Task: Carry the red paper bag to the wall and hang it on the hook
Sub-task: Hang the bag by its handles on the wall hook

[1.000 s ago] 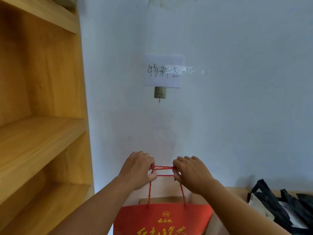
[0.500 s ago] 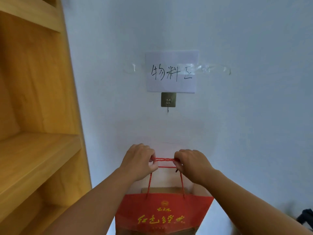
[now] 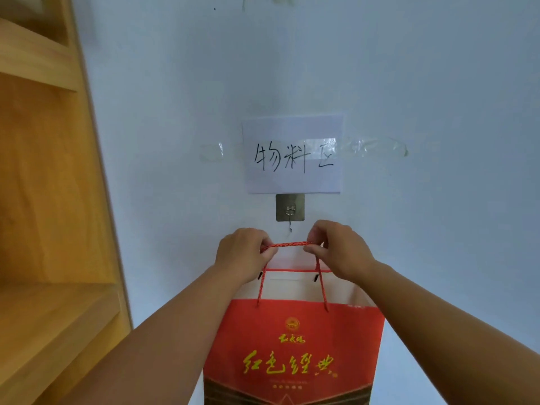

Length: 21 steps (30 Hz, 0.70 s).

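The red paper bag (image 3: pixel 295 346) with gold characters hangs from its red cord handles (image 3: pixel 287 244), which I hold stretched flat between both hands. My left hand (image 3: pixel 241 255) pinches the cords' left end and my right hand (image 3: pixel 339 248) pinches the right end. The metal hook (image 3: pixel 290 213), on a square adhesive plate, sits on the white wall just above the cords. A small gap separates the hook's tip from the cords.
A white paper sign (image 3: pixel 293 154) with handwritten characters is taped to the wall right above the hook. A wooden shelf unit (image 3: pixel 49 200) stands close on the left, its side panel next to my left arm.
Both hands have lifted the bag upward and closer to the wall, so the cords sit just under the hook. The dark bags at the lower right have left the view.
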Each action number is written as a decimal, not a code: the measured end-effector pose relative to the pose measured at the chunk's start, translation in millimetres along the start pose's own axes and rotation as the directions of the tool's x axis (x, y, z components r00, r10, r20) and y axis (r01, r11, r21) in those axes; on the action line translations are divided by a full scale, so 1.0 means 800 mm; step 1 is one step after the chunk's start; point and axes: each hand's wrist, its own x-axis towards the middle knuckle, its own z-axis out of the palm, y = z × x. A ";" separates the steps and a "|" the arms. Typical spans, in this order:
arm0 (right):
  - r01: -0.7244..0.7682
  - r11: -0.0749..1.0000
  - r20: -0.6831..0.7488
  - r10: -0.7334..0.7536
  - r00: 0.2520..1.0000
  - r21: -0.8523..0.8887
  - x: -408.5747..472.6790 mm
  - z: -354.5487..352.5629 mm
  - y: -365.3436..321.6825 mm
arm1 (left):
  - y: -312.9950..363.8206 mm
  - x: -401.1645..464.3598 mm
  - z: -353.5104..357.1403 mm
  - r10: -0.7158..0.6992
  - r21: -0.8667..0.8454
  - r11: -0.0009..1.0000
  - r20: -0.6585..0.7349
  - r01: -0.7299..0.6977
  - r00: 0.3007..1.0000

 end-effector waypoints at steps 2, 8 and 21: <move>0.007 1.000 -0.043 -0.007 0.999 0.000 0.019 -0.006 0.001 | 0.003 0.018 -0.002 -0.022 -0.013 1.000 -0.021 0.022 1.000; 0.007 0.999 -0.059 -0.009 0.998 -0.046 0.055 -0.009 0.000 | 0.000 0.054 -0.001 -0.050 0.024 0.998 -0.054 0.051 0.997; -0.001 0.991 -0.018 -0.002 1.000 -0.134 0.065 0.024 0.000 | -0.017 0.053 0.018 -0.079 0.084 0.993 -0.025 0.080 0.997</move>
